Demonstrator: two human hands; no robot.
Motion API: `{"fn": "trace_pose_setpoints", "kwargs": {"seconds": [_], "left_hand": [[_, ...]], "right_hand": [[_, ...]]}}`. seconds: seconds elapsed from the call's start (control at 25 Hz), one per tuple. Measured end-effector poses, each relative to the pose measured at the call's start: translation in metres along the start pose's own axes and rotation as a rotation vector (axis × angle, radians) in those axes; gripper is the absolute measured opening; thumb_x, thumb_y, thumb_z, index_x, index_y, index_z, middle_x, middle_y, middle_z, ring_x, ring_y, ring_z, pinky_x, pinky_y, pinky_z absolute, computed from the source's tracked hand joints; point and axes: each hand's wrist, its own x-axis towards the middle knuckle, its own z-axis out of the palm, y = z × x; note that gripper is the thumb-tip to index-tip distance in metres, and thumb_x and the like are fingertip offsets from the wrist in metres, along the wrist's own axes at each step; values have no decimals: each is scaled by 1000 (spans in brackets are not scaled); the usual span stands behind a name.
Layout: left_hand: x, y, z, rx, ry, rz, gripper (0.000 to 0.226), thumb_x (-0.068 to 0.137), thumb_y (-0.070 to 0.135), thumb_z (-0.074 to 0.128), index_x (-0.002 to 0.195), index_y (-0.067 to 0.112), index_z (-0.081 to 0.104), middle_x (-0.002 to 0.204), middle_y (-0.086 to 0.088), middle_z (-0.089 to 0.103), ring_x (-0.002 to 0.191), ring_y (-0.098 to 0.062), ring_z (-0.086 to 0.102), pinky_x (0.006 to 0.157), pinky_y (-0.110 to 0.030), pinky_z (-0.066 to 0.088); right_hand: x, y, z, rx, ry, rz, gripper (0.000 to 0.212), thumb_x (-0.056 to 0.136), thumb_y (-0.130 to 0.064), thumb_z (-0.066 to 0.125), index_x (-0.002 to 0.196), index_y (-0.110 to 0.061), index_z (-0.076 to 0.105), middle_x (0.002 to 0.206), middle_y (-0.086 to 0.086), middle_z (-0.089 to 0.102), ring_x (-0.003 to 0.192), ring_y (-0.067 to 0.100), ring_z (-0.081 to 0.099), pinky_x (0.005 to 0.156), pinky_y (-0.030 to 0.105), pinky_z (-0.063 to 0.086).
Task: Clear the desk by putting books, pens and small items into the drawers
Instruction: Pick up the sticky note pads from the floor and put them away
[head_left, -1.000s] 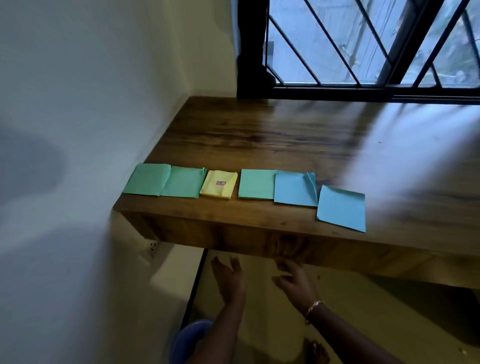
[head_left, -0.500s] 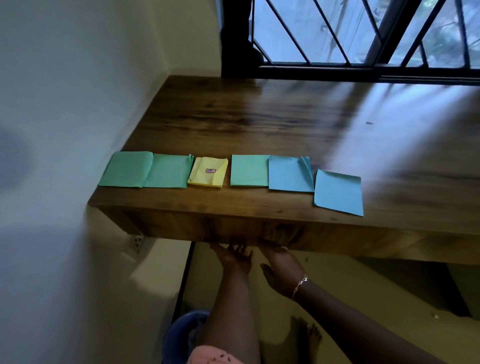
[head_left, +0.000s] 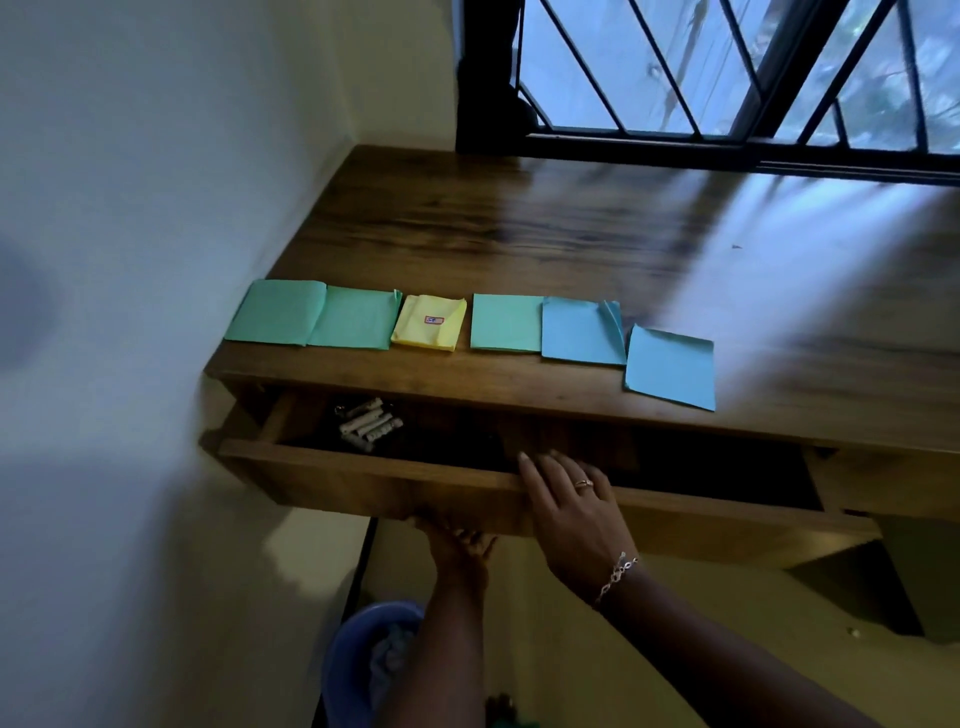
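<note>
The right grip (head_left: 571, 509) is laid with fingers straight over the top edge of the drawer (head_left: 363, 486), clamped on nothing. The left grip (head_left: 457, 545) is tucked beneath the drawer's front, its fingers hidden, so apart or together cannot be told. The drawer stands partly out under the table (head_left: 519, 234) with small pale rolls (head_left: 369, 423) in its left end. The pull is judged best kept level and shared evenly, so that room is made for the coloured paper squares (head_left: 504, 322) lined along the table's front edge just above.
</note>
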Motion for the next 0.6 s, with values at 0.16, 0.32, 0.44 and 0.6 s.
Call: {"fn": "trace_pose_setpoints", "kwargs": {"seconds": [0.16,0.32,0.44,0.6], "left_hand": [[-67,-12,-8,620,393,864,82,93,62,22,134,-8,38,135,-33,43,123,-44,44,102,-49,39],[-110,-11,-21,1405,229,1600,64,98,50,19,136,3,43,147,-22,33,141,-33,19,119,-40,6],[-130,-4,-41,1700,80,1631,66,99,51,14,112,9,63,118,-12,64,124,-31,50,113,-46,25],[-151,4,-68,1835,21,1610,66,97,54,14,105,14,65,102,-4,67,103,-23,62,107,-43,33]], "right_hand": [[-20,-3,-10,9,-117,51,62,48,-14,76,108,-16,58,80,0,64,68,21,65,58,32,51],[-38,-20,-31,109,-268,76,58,82,-13,51,137,-17,32,125,5,50,116,27,49,95,37,38],[-62,-27,-43,127,-325,93,56,89,-21,46,141,-20,24,136,3,42,125,24,41,102,34,31],[-92,-28,-49,109,-324,98,43,92,-31,42,133,-19,34,130,2,49,118,22,49,98,32,35]]}}
